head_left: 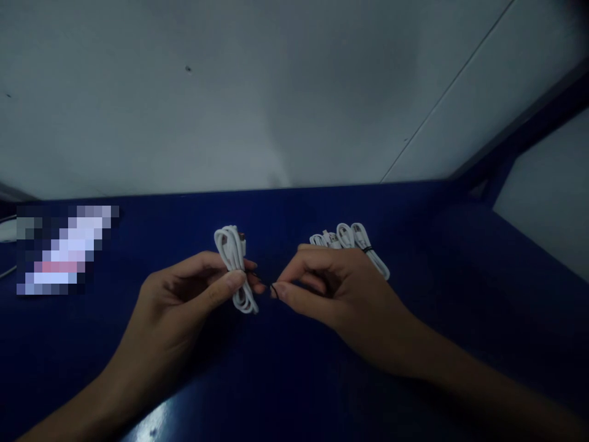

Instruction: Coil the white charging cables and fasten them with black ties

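Observation:
My left hand [184, 294] is closed round a coiled white cable [234, 258], thumb pressed across the middle of the bundle, which stands roughly upright above the blue table [276, 380]. My right hand [322, 282] pinches a thin black tie [274, 290] between thumb and forefinger, just right of the coil and nearly touching my left fingertips. Behind my right hand lies a small heap of bundled white cables [354, 242], at least one of them bound with a dark tie.
A blurred-out object [64, 248] lies on the table at the far left. A pale wall [276, 92] rises right behind the table's far edge. A dark blue frame bar [529, 135] runs along the right side.

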The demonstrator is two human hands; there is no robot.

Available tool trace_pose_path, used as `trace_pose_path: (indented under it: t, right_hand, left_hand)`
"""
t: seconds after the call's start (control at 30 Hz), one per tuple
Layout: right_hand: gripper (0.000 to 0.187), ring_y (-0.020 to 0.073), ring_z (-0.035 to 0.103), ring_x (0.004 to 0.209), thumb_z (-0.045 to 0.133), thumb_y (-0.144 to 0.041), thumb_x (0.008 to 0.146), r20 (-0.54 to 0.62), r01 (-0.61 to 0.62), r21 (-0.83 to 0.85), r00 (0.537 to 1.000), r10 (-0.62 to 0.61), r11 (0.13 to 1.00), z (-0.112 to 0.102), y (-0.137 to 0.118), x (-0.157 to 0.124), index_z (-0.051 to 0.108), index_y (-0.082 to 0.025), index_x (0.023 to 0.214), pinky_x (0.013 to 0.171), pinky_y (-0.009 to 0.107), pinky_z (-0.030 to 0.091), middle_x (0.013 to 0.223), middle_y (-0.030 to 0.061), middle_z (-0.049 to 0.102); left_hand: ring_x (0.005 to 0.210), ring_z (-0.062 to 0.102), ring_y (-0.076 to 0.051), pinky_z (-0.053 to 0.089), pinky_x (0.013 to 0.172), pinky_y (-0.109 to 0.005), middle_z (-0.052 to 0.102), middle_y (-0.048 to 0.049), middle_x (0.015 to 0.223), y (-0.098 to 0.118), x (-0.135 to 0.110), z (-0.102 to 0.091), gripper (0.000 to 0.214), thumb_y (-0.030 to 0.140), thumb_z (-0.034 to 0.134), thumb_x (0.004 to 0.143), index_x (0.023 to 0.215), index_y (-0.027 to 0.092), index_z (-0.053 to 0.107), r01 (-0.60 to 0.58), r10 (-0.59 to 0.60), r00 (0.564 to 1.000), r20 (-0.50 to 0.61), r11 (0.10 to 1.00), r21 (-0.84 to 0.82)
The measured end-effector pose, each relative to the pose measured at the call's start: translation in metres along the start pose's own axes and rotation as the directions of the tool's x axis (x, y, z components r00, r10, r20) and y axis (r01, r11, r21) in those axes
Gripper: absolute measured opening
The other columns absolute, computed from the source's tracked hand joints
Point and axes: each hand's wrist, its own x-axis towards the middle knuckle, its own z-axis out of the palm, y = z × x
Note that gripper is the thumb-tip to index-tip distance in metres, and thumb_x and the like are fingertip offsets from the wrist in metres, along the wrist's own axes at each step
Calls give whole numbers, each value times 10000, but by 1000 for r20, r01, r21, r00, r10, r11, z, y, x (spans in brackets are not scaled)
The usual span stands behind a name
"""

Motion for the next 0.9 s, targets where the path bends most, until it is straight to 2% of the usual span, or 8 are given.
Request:
trace_pose_path:
  t: [0.27, 0.5, 0.63, 0.7, 0.77, 0.83, 0.87, 0.9]
  right_hand:
    - [206, 84, 407, 520, 758, -205, 935, 49, -64, 109, 997, 59, 992, -1, -3, 0, 691, -213, 740, 487, 225, 334, 569, -90, 411]
    - [251, 80, 404, 489, 759, -242, 957, 87, -53, 164, 995, 39, 985, -9, -4, 1, 654, -209, 731, 468, 237, 321, 550, -91, 468]
    - [264, 85, 420, 501, 767, -286, 975, 47, -15, 129, 999, 9, 992, -12, -3, 1, 666, -214, 742, 478, 244, 333, 561, -88, 472]
    - [254, 88, 415, 499, 744, -293, 1000, -11, 58, 20, 998, -57, 998, -10, 1, 1, 677, -218, 766, 481, 246, 338, 558, -91, 440]
    - [207, 89, 416, 511, 713, -229, 1009, -83, 187, -185, 975, -205, 965, -6, 6, 1, 685, -213, 805, 492, 246, 355, 587, -86, 435]
    - [127, 97, 490, 591, 698, -136, 984, -86, 387, -420, 883, -461, 821, -1, 12, 1, 698, -192, 870, 531, 250, 411, 723, -41, 568]
    - [27, 111, 551, 656, 713, -159, 992, -80, 437, -487, 840, -537, 756, 1, 14, 1, 727, -180, 1002, 552, 254, 452, 841, -1, 650]
    - [91, 126, 598, 714, 735, -203, 1003, -74, 456, -527, 816, -573, 718, 3, 16, 1, 732, -177, 1090, 572, 260, 490, 946, 32, 694]
  left_hand:
    - [814, 793, -138, 617, 755, -143, 872, -42, 911, -3, 0, -2, 140, 368, 845, 973, 986, 232, 880, 121, -97, 986, 138, 977, -174]
    - [849, 818, -163, 636, 802, -181, 879, -52, 937, -2, -2, -2, 113, 337, 840, 978, 974, 230, 879, 104, -81, 987, 142, 982, -159]
    - [879, 824, -179, 630, 792, -189, 882, -53, 958, 0, -4, -3, 116, 335, 833, 984, 974, 231, 881, 68, -53, 990, 131, 991, -113]
    - [872, 817, -166, 620, 780, -173, 883, -45, 960, -1, -3, -3, 109, 334, 843, 976, 985, 233, 882, 65, -51, 991, 122, 992, -108]
    - [862, 810, -152, 613, 787, -157, 880, -36, 946, -2, 0, -3, 114, 341, 857, 965, 993, 234, 882, 83, -70, 992, 109, 989, -120]
    - [850, 799, -140, 609, 801, -149, 874, -34, 926, -4, 3, -3, 132, 357, 859, 964, 995, 231, 881, 105, -91, 991, 98, 985, -140]
    - [836, 789, -131, 605, 798, -144, 870, -32, 916, -5, 5, -2, 137, 362, 859, 964, 994, 230, 879, 114, -100, 990, 95, 982, -148]
    - [813, 775, -121, 598, 782, -138, 863, -28, 900, -6, 5, -2, 139, 365, 861, 961, 989, 230, 878, 118, -104, 990, 97, 981, -155]
